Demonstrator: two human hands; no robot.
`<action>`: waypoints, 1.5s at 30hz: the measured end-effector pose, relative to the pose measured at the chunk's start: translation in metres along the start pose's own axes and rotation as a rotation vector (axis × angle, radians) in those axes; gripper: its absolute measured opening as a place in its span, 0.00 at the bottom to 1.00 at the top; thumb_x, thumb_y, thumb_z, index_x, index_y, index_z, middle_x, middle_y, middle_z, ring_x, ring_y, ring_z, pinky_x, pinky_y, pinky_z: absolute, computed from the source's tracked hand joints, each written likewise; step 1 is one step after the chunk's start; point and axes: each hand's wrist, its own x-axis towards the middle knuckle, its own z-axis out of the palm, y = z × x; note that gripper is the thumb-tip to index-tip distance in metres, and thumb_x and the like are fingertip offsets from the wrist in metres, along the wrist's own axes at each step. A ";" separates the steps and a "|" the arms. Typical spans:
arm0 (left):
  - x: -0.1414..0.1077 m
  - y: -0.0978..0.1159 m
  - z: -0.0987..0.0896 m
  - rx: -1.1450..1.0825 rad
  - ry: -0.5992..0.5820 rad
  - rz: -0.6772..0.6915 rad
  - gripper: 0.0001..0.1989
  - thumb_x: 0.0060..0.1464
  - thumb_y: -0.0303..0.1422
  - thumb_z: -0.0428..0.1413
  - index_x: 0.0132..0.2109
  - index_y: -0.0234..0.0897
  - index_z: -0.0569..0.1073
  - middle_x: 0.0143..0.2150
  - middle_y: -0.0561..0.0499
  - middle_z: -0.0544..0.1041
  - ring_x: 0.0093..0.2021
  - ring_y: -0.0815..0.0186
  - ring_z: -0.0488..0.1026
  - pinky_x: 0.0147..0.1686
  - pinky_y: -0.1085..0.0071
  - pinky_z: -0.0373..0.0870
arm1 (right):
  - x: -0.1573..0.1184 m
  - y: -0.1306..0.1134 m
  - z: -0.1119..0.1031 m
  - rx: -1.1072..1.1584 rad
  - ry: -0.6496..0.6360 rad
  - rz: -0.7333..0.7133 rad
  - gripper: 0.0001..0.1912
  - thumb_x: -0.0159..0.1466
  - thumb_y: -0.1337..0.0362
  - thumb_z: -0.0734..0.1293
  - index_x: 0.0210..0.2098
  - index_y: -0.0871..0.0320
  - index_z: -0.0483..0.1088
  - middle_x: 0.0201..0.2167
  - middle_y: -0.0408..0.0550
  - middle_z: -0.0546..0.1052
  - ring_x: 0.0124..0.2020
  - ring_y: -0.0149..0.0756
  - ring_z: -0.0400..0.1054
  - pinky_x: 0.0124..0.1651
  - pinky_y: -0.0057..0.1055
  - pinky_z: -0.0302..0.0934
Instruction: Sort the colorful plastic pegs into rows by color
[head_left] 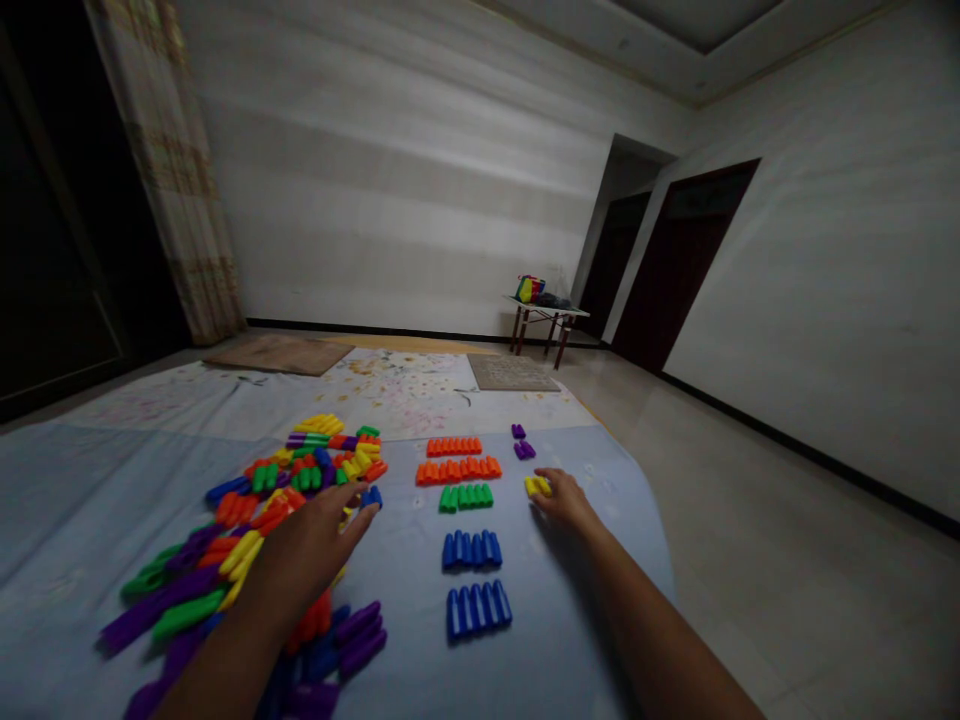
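Yellow piece point(535, 487) grasped at the tips of the right fingers point(553, 474), low over or on the light blue cloth point(412, 640). Dark blue piece point(372, 497) right at the tips of the left fingers point(348, 495), gripped or merely touched: cannot tell. Leftward of the right fingers, rows of orange pieces point(459, 470) and green pieces point(476, 496); just beyond, purple pieces point(524, 451). Beneath and left of the left fingers, a jumbled pile point(238, 510).

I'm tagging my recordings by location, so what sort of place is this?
It looks like a room in a home, perhaps a living room: there's a patterned curtain on the left, a flowered cloth spread out in front, and a dark door on the right.
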 end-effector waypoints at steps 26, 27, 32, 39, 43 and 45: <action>-0.024 -0.147 0.000 -0.231 0.694 -0.373 0.22 0.53 0.45 0.41 0.41 0.35 0.73 0.44 0.44 0.75 0.48 0.59 0.70 0.49 0.65 0.64 | -0.014 0.027 0.037 0.087 0.299 -0.043 0.30 0.56 0.49 0.60 0.51 0.63 0.64 0.45 0.59 0.72 0.46 0.48 0.65 0.48 0.43 0.58; -0.025 -0.149 0.002 -0.224 0.673 -0.358 0.23 0.53 0.46 0.41 0.42 0.35 0.73 0.44 0.44 0.75 0.48 0.59 0.70 0.49 0.65 0.64 | -0.014 0.028 0.038 0.096 0.294 -0.043 0.30 0.56 0.48 0.60 0.51 0.63 0.64 0.46 0.58 0.72 0.46 0.48 0.65 0.48 0.43 0.59; -0.036 -0.156 0.002 -0.218 0.630 -0.343 0.23 0.54 0.46 0.40 0.42 0.37 0.73 0.44 0.47 0.75 0.47 0.60 0.70 0.50 0.65 0.64 | -0.017 0.030 0.037 0.181 0.261 -0.026 0.31 0.56 0.48 0.60 0.52 0.62 0.63 0.47 0.57 0.71 0.48 0.46 0.65 0.51 0.44 0.58; -0.049 -0.160 -0.001 -0.254 0.634 -0.425 0.23 0.53 0.48 0.41 0.42 0.39 0.73 0.44 0.49 0.75 0.45 0.58 0.71 0.50 0.60 0.66 | -0.022 0.028 0.041 0.278 0.267 0.002 0.29 0.56 0.49 0.60 0.50 0.62 0.64 0.47 0.57 0.71 0.47 0.45 0.66 0.52 0.43 0.58; -0.048 -0.163 0.005 -0.272 0.635 -0.373 0.22 0.53 0.48 0.42 0.42 0.41 0.73 0.43 0.50 0.76 0.43 0.58 0.72 0.48 0.60 0.68 | -0.024 0.026 0.040 0.272 0.290 -0.001 0.28 0.56 0.49 0.61 0.49 0.62 0.65 0.46 0.57 0.71 0.47 0.46 0.66 0.52 0.42 0.59; -0.047 -0.164 0.007 -0.267 0.637 -0.361 0.22 0.54 0.48 0.42 0.42 0.41 0.74 0.43 0.50 0.77 0.43 0.58 0.73 0.47 0.60 0.68 | -0.025 0.025 0.038 0.275 0.298 -0.005 0.27 0.56 0.50 0.61 0.49 0.63 0.66 0.45 0.57 0.72 0.46 0.45 0.66 0.51 0.41 0.59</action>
